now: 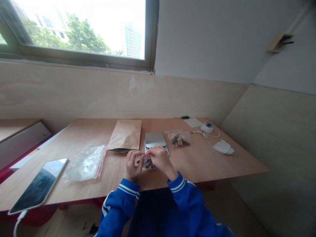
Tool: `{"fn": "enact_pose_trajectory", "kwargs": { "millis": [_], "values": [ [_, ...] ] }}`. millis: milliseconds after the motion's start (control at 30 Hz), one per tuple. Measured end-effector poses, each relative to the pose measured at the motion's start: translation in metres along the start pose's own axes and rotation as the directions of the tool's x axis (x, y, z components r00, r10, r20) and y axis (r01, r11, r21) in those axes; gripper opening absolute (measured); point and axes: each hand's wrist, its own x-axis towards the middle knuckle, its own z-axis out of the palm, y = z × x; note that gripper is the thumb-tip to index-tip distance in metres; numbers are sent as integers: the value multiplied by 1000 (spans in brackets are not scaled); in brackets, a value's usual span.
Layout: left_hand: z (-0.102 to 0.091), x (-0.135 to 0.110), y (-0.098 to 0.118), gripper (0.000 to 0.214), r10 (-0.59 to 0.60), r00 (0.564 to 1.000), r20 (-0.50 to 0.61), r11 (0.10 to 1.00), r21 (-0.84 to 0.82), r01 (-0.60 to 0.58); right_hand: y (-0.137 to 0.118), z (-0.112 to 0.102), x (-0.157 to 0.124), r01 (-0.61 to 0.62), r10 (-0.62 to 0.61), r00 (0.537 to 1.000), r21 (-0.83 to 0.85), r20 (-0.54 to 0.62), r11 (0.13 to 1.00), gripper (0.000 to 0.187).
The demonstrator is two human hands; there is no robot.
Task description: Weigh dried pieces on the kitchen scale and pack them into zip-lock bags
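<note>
Both hands meet near the front middle of the wooden table (pixel 209 164), in blue sleeves with white stripes. My left hand (pixel 132 162) and my right hand (pixel 160 158) pinch the top edge of a small clear zip bag (pixel 146 162) with dark pieces inside, fingers closed on it. Just behind the hands sits a small scale with a shiny steel plate (pixel 155 139). A second filled clear bag (pixel 180 139) lies to the right of the scale. A brown paper pouch (pixel 125 135) lies to its left.
A stack of unfilled zip bags (pixel 85 162) lies left of my hands. A phone (pixel 39 185) on a white cable rests at the front left. A white round device with a cord (pixel 207 127), white cloth (pixel 223 147) and paper (pixel 192 122) occupy the right side.
</note>
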Motion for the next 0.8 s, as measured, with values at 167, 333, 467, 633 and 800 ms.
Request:
{"fn": "enact_pose_trajectory", "kwargs": {
  "millis": [167,333,467,633,800],
  "values": [
    [0,1,1,8,13,1000,-16,1000,19,-13,-1,0,2,-17,16,1000,-53,-12,998,21],
    [3,-1,-4,5,-2,999,-46,997,76,6,7,-8,-3,-62,63,997,-23,37,998,7],
    [3,-3,-6,5,19,999,-31,996,83,-16,20,-13,-9,-111,112,993,-41,40,993,13],
    [3,-3,-6,8,35,999,-14,998,55,-34,24,-9,-12,-57,57,998,-28,7,998,25],
    [3,-4,-8,8,-11,999,-41,998,58,14,20,-12,-13,-66,66,998,14,2,998,11]
  ]
}}
